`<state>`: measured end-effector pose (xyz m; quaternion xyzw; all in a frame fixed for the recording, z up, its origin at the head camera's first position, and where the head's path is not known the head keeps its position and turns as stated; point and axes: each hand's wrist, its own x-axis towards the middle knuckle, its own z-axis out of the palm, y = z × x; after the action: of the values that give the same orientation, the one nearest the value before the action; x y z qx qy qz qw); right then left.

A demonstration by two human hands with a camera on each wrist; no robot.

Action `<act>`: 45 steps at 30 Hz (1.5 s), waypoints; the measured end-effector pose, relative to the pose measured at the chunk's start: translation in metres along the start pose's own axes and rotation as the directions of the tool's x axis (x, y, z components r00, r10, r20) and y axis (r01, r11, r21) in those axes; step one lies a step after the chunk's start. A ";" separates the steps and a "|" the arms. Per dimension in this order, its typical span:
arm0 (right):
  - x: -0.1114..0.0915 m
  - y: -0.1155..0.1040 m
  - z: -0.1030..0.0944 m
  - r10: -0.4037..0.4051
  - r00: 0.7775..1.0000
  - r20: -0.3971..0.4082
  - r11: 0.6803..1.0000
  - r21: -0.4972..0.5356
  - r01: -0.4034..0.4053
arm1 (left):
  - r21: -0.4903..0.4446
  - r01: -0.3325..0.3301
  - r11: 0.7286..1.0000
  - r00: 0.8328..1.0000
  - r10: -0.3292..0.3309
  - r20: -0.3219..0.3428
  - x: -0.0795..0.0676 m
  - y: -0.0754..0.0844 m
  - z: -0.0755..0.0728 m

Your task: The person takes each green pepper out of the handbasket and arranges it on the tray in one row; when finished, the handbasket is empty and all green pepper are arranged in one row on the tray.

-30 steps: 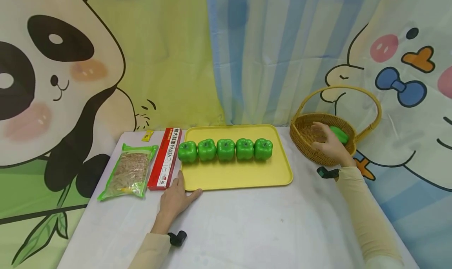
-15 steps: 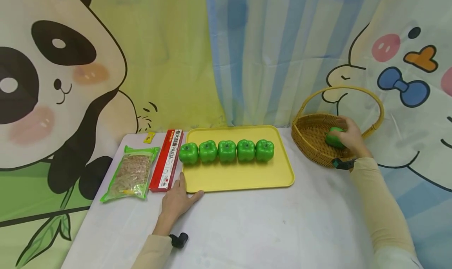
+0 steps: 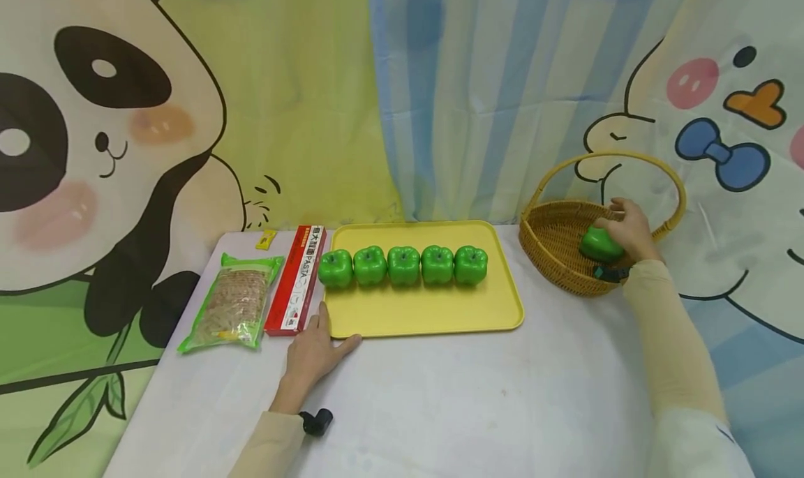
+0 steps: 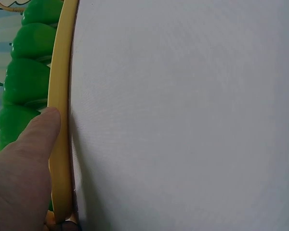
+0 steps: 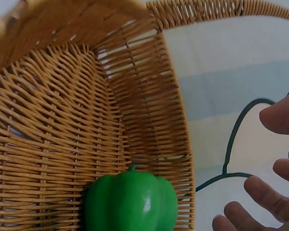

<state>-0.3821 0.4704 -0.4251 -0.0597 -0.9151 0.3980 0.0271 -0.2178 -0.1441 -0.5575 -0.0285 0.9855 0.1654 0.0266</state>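
Note:
My left hand (image 3: 312, 352) rests at the near left corner of a yellow tray (image 3: 433, 314), fingers straight along its side. In the left wrist view, the thumb (image 4: 38, 132) lies against the tray's rim. Several green bell peppers (image 3: 403, 266) stand in a row on the tray. Over the right side of a wicker basket (image 3: 545, 265) is my right hand (image 3: 634, 234). One green bell pepper (image 5: 132, 204) lies inside the basket by its wall. The right wrist view shows the right hand's spread fingers (image 5: 269, 197) apart from that pepper, holding nothing.
Left of the tray lie a red and white pasta box (image 3: 296, 282), a clear green-edged bag of noodles (image 3: 232, 303) and a small yellow packet (image 3: 266, 239). The basket's tall handle (image 3: 603, 155) arches over it. A cartoon curtain hangs behind the table.
My right hand has moved right across the basket, gripped the pepper half a second ago, and now has its fingers off it. The pepper has shifted slightly. The left hand stays at the tray.

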 end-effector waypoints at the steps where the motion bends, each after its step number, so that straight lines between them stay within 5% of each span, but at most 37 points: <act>1: 0.003 0.001 0.000 0.006 1.000 -0.001 1.000 0.004 -0.006 | 0.003 -0.002 1.000 1.000 0.002 -0.005 0.001 0.000 -0.001; 14: 0.019 0.023 0.004 0.077 0.997 -0.013 0.996 -0.034 -0.077 | 0.000 0.002 1.000 1.000 -0.002 -0.004 0.001 0.001 -0.003; 45: 0.023 0.050 0.008 0.078 0.972 0.223 0.967 -0.255 -0.019 | 0.008 0.010 1.000 1.000 -0.010 -0.008 0.001 0.001 0.000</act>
<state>-0.4012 0.5010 -0.4673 -0.0384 -0.9532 0.2835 -0.0972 -0.2190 -0.1430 -0.5577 -0.0339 0.9861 0.1610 0.0237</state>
